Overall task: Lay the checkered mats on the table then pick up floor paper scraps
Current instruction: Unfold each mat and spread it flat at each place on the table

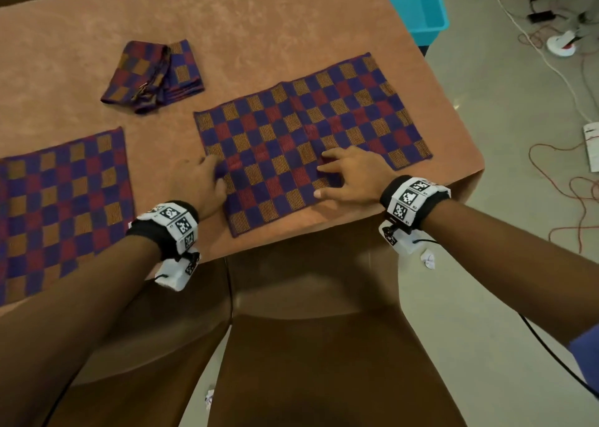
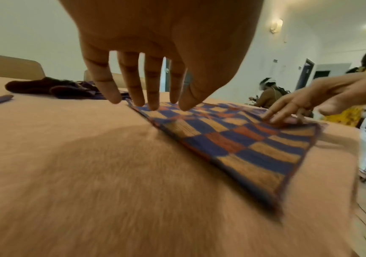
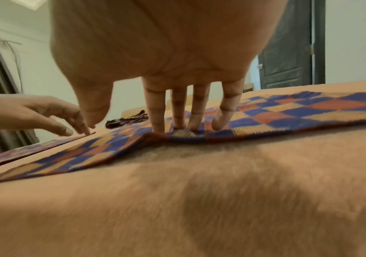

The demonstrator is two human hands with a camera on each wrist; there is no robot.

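A purple, red and orange checkered mat [image 1: 311, 128] lies spread flat near the table's front right corner. My left hand [image 1: 212, 175] touches its left edge with straight fingers [image 2: 151, 97]. My right hand [image 1: 327, 173] presses its straight fingers [image 3: 178, 114] onto the mat's near part, where the cloth [image 3: 265, 114] bunches slightly. A second mat [image 1: 64, 206] lies flat at the left. A folded stack of mats [image 1: 152, 76] sits further back. White paper scraps lie on the floor, one [image 1: 428, 259] under my right wrist, another [image 1: 210, 397] beside the chair.
The table [image 1: 259, 21] wears a tan cloth. A brown plastic chair [image 1: 308, 313] stands against its front edge, below my arms. A blue bin [image 1: 418, 5] stands past the far right corner. Cables and a white plug [image 1: 560, 42] trail over the floor at right.
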